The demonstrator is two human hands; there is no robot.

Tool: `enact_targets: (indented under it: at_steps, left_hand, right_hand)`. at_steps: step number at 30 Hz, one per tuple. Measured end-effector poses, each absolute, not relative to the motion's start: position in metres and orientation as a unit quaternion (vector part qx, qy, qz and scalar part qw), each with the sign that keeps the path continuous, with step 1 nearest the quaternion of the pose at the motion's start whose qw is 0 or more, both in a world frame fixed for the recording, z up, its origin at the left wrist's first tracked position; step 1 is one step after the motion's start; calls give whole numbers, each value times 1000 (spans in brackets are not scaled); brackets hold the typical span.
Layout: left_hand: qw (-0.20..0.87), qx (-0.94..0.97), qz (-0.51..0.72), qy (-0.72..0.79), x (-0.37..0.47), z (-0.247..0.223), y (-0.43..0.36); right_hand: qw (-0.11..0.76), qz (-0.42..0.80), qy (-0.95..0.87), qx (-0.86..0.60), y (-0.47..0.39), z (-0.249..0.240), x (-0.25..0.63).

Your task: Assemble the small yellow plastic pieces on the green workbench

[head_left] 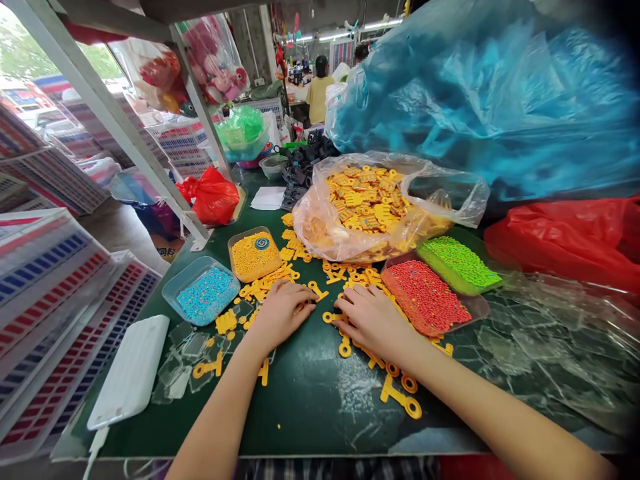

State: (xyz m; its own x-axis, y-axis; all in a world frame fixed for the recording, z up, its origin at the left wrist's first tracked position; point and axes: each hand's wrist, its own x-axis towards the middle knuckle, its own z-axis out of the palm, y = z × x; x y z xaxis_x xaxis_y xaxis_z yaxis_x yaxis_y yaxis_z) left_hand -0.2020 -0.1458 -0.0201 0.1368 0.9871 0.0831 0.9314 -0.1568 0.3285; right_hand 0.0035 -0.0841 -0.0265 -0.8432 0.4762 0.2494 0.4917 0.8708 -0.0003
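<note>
Nearest the edge of the dark green table (310,407): a yellow key-shaped plastic piece (400,398) with ringed ends, lying just beside the right forearm, and a white power bank (131,371) to the far left, cable trailing off the edge. Between them, a few clear flat plastic pieces (186,349).

Further in, both hands palm-down among scattered yellow pieces (280,275). Left hand (281,312) loosely curled, fingertips resting on the pieces, nothing clearly pinched; whether anything sits under the palm cannot be told. Right hand (371,319) flat and half spread, fingers touching a yellow piece with a ring end at the table's middle, thumb side toward the left hand. Hands near each other but apart.

Flanking the hands, 4 trays of beads: a blue bead tray (206,291) and a yellow bead tray (254,254) on the left, a red bead tray (426,297) and a green bead tray (457,263) on the right.

Behind those, an open clear bag (373,207) full of yellow pieces. Beyond it, black parts (305,163), a red bag (213,195), a large blue plastic sheet (495,93). Far back, a person in a yellow top (319,93).
</note>
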Motion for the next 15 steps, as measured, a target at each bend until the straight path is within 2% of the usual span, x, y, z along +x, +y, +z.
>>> enact_targets:
  at_steps: [8,11,15]
  left_hand:
    - [-19,620,277,733,-235,-14,-150]
    - [-20,558,322,764,-241,-11,-152]
    - [11,536,318,782,-240,-13,-152]
  right_hand:
    - [135,-43,-961,-237,-95,-27,2]
    - [139,-45,-962,-230,-98,-29,1]
    - [138,-45,-963,-228,-98,-33,0]
